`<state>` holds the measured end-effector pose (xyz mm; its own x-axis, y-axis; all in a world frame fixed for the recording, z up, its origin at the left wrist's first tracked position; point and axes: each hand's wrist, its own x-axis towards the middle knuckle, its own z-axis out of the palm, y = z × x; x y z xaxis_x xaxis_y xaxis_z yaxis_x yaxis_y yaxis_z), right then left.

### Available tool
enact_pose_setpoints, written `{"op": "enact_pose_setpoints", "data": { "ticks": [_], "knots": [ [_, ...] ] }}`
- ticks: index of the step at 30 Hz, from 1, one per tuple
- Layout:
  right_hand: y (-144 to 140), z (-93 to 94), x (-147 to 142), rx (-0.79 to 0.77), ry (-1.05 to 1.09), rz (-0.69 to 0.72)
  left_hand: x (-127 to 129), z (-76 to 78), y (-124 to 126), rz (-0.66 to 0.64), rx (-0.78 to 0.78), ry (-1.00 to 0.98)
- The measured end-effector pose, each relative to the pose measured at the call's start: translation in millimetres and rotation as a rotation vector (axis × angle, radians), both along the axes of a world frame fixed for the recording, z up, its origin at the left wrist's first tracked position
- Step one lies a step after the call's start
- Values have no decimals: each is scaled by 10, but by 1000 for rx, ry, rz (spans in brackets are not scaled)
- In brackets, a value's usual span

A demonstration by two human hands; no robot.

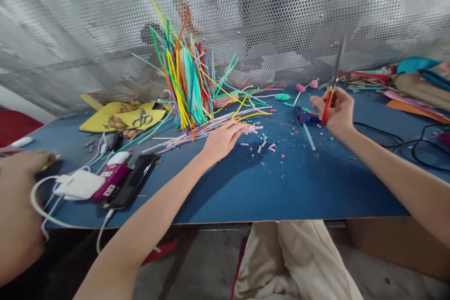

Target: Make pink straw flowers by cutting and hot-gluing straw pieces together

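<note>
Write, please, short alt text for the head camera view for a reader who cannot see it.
A person's left hand reaches into pale straws on a blue table, while the right hand holds red-handled scissors upright. A bundle of colourful straws stands behind; another person's hand rests at left.

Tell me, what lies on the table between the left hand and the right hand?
In the head view, small pink straw pieces lie scattered on the blue table between the left hand and the right hand, which holds scissors. A glue gun lies there too.

Your red-handled scissors (330,89) rise above a blue table (281,187); multicoloured straws (186,79), yellow paper (105,117), pink straw bits (262,143).
</note>
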<state>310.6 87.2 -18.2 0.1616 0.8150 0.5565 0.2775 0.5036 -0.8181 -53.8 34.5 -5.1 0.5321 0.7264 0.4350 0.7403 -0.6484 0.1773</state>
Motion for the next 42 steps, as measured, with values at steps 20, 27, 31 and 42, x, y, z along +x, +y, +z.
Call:
{"op": "enact_pose_setpoints", "data": {
  "ticks": [20, 27, 31, 42],
  "knots": [
    [-300, -90, -318, 271, -916, -68, 31, 28, -95, -126, -88, 101],
    [-335, -99, -284, 352, -1000, -66, 26, -15, -58, -50, -13, 63],
    [-362, -119, -344, 404, -1021, -81, 37, 6, -81, 15, 10, 71],
    [-343, -102, -330, 319, -1057, -167, 41, 11, -103, 141, 128, 84]
  ]
}}
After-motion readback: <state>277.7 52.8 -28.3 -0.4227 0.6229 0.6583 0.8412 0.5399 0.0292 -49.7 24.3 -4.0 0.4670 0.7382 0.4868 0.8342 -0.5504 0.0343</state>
